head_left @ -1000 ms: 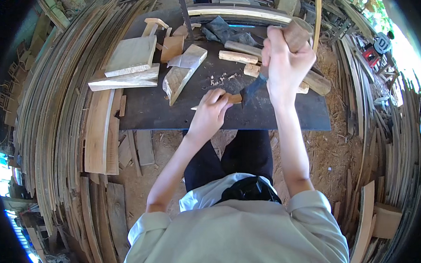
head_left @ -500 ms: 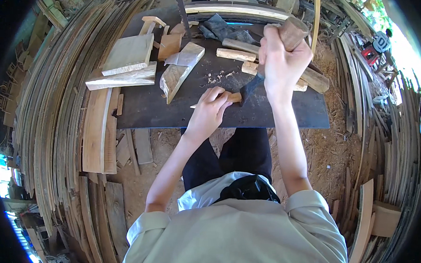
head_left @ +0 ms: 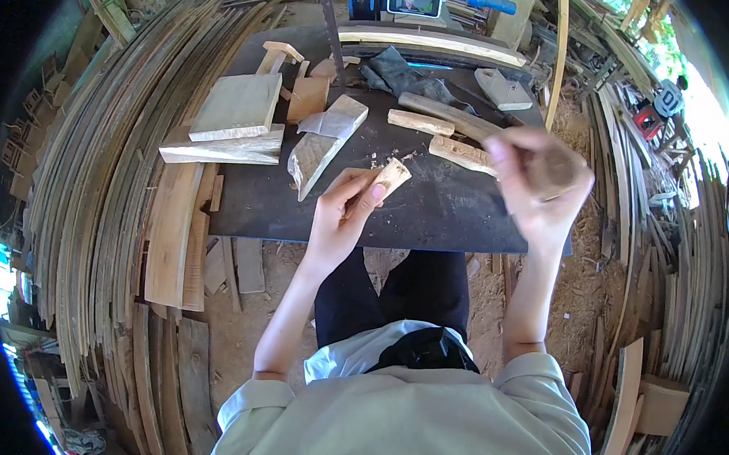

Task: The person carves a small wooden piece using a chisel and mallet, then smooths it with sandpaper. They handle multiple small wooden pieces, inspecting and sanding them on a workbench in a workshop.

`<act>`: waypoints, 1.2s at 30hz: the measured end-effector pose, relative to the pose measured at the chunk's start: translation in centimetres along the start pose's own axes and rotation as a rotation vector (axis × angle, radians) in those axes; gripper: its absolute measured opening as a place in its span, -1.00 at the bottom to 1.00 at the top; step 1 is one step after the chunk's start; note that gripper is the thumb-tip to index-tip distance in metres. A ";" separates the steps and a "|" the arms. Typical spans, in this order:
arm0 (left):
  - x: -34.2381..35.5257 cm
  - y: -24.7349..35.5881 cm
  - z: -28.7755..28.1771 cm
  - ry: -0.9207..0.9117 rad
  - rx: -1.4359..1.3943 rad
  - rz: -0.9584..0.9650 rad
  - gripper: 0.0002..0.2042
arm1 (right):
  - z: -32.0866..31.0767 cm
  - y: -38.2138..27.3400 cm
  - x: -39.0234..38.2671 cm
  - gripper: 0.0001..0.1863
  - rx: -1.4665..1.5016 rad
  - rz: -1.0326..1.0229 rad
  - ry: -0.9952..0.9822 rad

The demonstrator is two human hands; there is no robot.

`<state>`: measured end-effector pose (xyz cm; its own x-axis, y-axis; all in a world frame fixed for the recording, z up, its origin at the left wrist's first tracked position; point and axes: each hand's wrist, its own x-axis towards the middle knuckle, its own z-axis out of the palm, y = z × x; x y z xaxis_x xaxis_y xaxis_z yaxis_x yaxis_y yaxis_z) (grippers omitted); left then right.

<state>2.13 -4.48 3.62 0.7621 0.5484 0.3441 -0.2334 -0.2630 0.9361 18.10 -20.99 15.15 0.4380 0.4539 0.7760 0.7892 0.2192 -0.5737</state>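
Observation:
My left hand (head_left: 343,208) grips a short pale stick of wood (head_left: 393,176), its cut end tilted up above the dark worktable (head_left: 299,218). To the right, my right hand (head_left: 541,183) is closed round the thick round wooden handle (head_left: 556,173) of a chisel. Its dark blade is hidden behind the hand, which is smeared by motion. The two hands are apart, and the chisel is away from the stick. A few wood chips (head_left: 382,160) lie on the table just beyond the stick.
Past my hands lie several short sticks (head_left: 421,122), a longer rounded piece (head_left: 449,116) and a dark cloth (head_left: 403,75). At the left are a wedge-shaped block (head_left: 328,144) and a thick board (head_left: 237,107). A thin upright blade (head_left: 331,34) rises at the table's back.
My right hand has swung right and nearer with the chisel, away from the stick. My left hand has turned the stick's end upward. The view has shifted slightly.

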 end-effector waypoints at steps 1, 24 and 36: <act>-0.2 0.3 0.0 0.002 -0.028 -0.010 -0.72 | 0.0 0.3 0.1 -0.87 -0.075 -0.093 -0.126; -1.6 0.5 0.9 0.058 -0.151 -0.160 -0.65 | 2.5 4.3 -3.5 -0.83 -0.442 0.121 -0.401; -0.7 -2.2 -0.3 0.041 0.741 0.232 -0.77 | -0.1 1.2 -0.9 -0.77 -0.339 0.032 -0.175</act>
<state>1.93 -4.05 1.36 0.7170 0.4392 0.5413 0.0914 -0.8290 0.5517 18.67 -21.21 13.76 0.4081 0.6026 0.6858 0.8866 -0.0823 -0.4552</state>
